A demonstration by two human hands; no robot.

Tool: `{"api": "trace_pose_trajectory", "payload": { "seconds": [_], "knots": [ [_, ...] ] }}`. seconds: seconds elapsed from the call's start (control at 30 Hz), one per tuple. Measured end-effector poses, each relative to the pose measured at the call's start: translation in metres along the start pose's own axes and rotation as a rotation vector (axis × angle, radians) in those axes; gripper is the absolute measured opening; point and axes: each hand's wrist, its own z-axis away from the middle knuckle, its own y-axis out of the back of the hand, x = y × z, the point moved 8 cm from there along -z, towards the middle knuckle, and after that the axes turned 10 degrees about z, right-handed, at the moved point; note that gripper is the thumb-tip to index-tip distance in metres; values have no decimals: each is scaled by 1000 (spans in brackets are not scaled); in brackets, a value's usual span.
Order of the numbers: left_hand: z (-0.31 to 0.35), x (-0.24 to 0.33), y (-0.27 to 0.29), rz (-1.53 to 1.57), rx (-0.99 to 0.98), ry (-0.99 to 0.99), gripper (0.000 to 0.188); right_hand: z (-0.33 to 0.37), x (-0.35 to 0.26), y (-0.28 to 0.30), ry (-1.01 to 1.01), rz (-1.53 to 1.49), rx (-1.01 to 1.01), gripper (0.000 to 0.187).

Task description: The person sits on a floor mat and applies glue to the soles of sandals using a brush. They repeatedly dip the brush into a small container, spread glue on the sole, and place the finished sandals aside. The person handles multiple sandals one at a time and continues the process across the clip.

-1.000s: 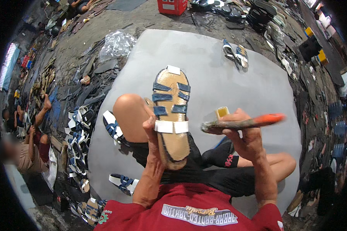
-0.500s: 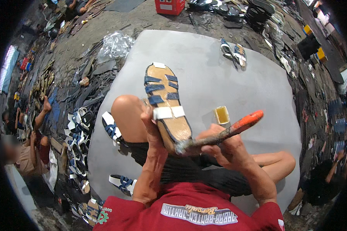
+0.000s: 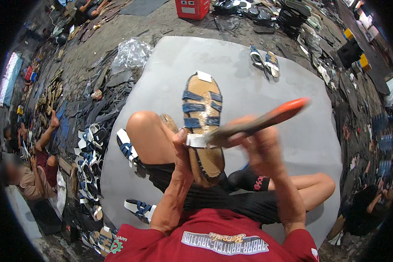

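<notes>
My left hand point(image 3: 182, 153) is closed on the side of a sandal point(image 3: 210, 162), held upright above my lap with its tan underside toward me. Navy and white strap ends lie folded across that underside, which has a wet shine. My right hand point(image 3: 264, 146), blurred by motion, grips a brush point(image 3: 270, 122) with a dark, stained handle and an orange end. The brush's tip lies across the white strap; its bristles are hard to make out.
I sit on a grey mat point(image 3: 161, 78). A pair of sandals point(image 3: 264, 61) lies at its far right edge, with more sandals point(image 3: 89, 161) piled at the left. Clear plastic point(image 3: 133, 54), a red box point(image 3: 192, 9) and scraps surround the mat. Another person point(image 3: 35, 174) sits at the left.
The sandal has moved right and turned more upright. The brush has gone from its heel end up to the white strap. The small yellow-filled container is now hidden behind my right hand and brush.
</notes>
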Motion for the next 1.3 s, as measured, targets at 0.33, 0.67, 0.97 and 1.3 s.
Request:
{"api": "trace_pose_trajectory", "payload": {
  "seconds": [0.33,0.67,0.97,1.3],
  "knots": [
    [-24,19,-11,498,-547,125,103,43,164,116,-350,-748,598,33],
    [-30,-14,-3,622,-465,265,94,172,433,95,-828,-737,688,26],
    [-49,-25,6,516,-442,171,91,173,451,87,-913,-273,565,39],
    [-62,-12,29,716,-295,10,102,96,289,16,-691,-142,122,46]
  ]
}}
